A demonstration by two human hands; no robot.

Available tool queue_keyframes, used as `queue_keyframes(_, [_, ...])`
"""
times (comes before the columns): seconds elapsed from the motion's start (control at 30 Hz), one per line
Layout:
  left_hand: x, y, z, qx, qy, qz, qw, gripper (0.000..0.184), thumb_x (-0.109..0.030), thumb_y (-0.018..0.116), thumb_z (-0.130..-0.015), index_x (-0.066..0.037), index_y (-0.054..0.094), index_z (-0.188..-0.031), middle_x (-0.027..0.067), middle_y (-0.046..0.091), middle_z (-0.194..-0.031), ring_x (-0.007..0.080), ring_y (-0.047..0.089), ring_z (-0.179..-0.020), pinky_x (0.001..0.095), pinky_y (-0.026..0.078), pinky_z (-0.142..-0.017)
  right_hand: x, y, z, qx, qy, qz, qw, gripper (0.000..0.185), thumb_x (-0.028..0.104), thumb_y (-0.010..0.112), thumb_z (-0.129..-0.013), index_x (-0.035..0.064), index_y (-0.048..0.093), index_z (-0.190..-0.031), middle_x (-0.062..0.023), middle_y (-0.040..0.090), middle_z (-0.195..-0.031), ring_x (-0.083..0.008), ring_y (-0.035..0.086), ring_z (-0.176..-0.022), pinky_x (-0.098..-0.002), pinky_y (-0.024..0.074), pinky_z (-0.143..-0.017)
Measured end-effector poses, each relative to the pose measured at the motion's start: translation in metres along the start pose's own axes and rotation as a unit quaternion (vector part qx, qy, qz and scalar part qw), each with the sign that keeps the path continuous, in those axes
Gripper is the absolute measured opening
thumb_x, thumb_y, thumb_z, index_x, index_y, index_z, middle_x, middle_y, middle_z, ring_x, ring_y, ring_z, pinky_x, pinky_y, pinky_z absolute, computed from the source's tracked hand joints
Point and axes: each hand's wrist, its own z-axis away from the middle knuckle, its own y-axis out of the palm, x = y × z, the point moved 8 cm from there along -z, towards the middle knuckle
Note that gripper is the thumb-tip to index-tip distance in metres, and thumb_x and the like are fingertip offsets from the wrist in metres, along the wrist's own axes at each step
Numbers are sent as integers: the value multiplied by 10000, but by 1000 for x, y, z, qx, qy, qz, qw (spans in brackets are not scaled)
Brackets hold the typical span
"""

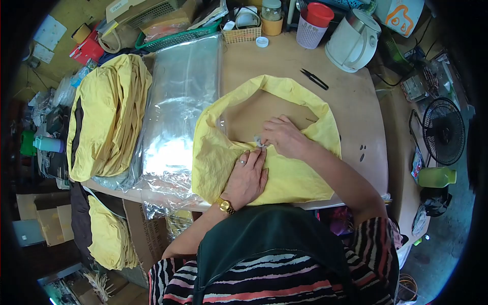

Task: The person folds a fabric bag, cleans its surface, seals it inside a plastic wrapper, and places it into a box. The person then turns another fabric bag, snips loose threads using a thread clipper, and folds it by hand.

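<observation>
A yellow cloth bag [300, 178] with a wide looped strap lies on the brown table [356, 122] before me. My left hand [247, 175], with a ring and a gold watch, rests on the bag, its fingertips at the upper edge of the cloth. My right hand [282, 136] is closed, fingers bent, on a small whitish-grey piece [259, 142] at that same edge, touching the left fingertips. What the small piece is cannot be made out.
Clear plastic sheets [183, 101] lie left of the bag, beside a stack of yellow cloth bags [109, 117]. Black thread snips [315, 79], a white kettle [353, 40], a pink cup [311, 31] and baskets stand or lie farther back. A black fan [444, 130] is at right.
</observation>
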Motion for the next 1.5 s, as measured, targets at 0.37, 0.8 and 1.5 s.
queue_keyframes(0.37, [13, -90, -19, -104, -69, -93, 988, 703, -278, 687, -792, -143, 404, -1421, 189, 351, -1457, 413, 337, -1327, 586, 316, -1025, -110, -144, -28, -247, 254, 220, 909, 474, 206, 766, -745, 102, 554, -1156, -134, 571, -1105, -301, 553, -1072, -421, 476, -875])
queue_keyframes(0.8, [159, -114, -66, -171, -116, -17, 978, 255, -114, 705, -743, -33, 535, -915, 173, 626, -860, 371, 609, -812, 449, 482, -714, -119, -135, 17, -101, 264, 85, 955, 390, 326, 699, -787, 52, 645, -1059, -157, 643, -1087, -325, 610, -1041, -419, 488, -890])
queue_keyframes(1.5, [17, -13, -39, 10, 58, -130, 990, 697, -535, 474, -914, -139, 342, -1471, 125, 273, -1544, 354, 202, -1436, 663, 89, -1107, -41, -67, 124, -109, 290, 327, 893, 680, 507, 536, -897, 182, 352, -1465, -123, 288, -1531, -325, 200, -1439, -648, 174, -1098])
